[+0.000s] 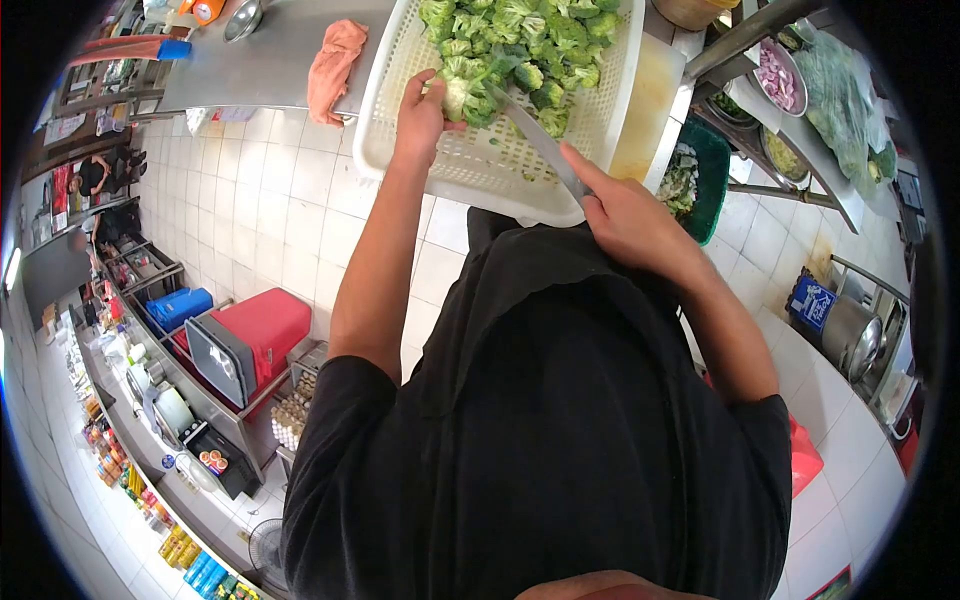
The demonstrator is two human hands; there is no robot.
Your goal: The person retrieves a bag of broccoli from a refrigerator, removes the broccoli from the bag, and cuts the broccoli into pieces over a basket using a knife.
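Note:
My left hand (pixel 425 115) is closed around a head of broccoli (pixel 462 88) above the near left part of a white perforated basket (pixel 385 130). In my right hand (pixel 630 215) is a knife (pixel 548 150), its blade slanting up and left so that the tip is at the broccoli. Whether the edge is in the stem I cannot tell. Many cut broccoli florets (pixel 535 35) fill the far half of the basket, while its near floor shows bare holes with a few green bits.
An orange cloth (pixel 336 70) lies on the steel table (pixel 270 50) at left. A cutting board (pixel 645 105) adjoins the basket's right side, above a green bin (pixel 712 170) of trimmings. Farther right are a bowl of chopped onion (pixel 780 78) and a large pot (pixel 850 335).

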